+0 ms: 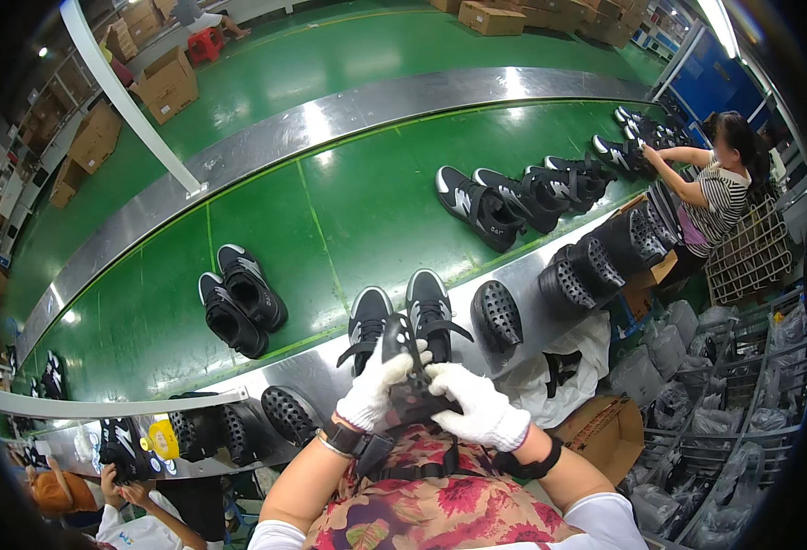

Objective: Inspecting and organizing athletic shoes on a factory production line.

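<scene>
Holding a black sneaker with dark laces [406, 371] between them, the white-gloved left hand [373, 390] and white-gloved right hand [477, 406] are both clenched on it, close to the person's chest. The shoe's long axis runs up and away from the grip, its top tilting toward the green conveyor belt [348, 202]. The left hand sits higher along the shoe, the right hand lower beside it. Just beyond the grip a pair of black sneakers with white trim [402, 316] stands on the belt's edge. A black perforated shoe mould [497, 316] rests to the right of the grip, on the steel rail [316, 376].
</scene>
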`<state>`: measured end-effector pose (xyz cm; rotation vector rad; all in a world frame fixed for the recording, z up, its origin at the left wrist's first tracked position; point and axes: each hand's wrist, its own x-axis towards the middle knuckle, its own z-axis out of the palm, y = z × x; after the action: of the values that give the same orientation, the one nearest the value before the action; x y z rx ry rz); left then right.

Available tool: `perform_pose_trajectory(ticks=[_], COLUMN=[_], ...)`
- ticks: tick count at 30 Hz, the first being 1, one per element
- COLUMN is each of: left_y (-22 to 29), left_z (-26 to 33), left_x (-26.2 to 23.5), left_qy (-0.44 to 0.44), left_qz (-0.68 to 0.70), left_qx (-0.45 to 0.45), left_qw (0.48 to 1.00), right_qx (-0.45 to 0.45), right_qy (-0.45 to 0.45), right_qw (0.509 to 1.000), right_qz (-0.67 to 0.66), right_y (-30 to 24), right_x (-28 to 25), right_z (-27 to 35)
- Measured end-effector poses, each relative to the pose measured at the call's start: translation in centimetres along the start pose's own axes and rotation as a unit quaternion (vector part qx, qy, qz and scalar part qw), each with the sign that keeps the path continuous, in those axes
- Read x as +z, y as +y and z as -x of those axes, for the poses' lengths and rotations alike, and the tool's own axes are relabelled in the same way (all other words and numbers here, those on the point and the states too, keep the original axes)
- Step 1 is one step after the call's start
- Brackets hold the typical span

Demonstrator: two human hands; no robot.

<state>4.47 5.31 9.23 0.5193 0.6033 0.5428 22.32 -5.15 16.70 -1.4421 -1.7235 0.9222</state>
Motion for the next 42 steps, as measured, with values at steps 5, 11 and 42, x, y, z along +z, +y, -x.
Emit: perform_pose_trajectory(ticks=[5,11,42], left_y=[-0.7,-1.0,1.6], left_z=[0.4,0.1,-8.1], left_x=[1.1,4.5,2.0], left_qy=[0.143,0.123,-0.042], left_qz=[-0.056,-0.167,-0.794], left_qx=[0.078,0.1,0.116], left_qw=[0.985,0.973,0.596], right_qx=[0.169,0.18,0.2], right_qy=[0.091,0.226,0.135], right_qw=[0.981,0.949,0.918], right_qz=[-0.008,-0.125,0.314], right_y=[0.0,3.3,9.3], right_x=[3.1,2.7,6.2], right_z=[-0.3,0.8,-3.6])
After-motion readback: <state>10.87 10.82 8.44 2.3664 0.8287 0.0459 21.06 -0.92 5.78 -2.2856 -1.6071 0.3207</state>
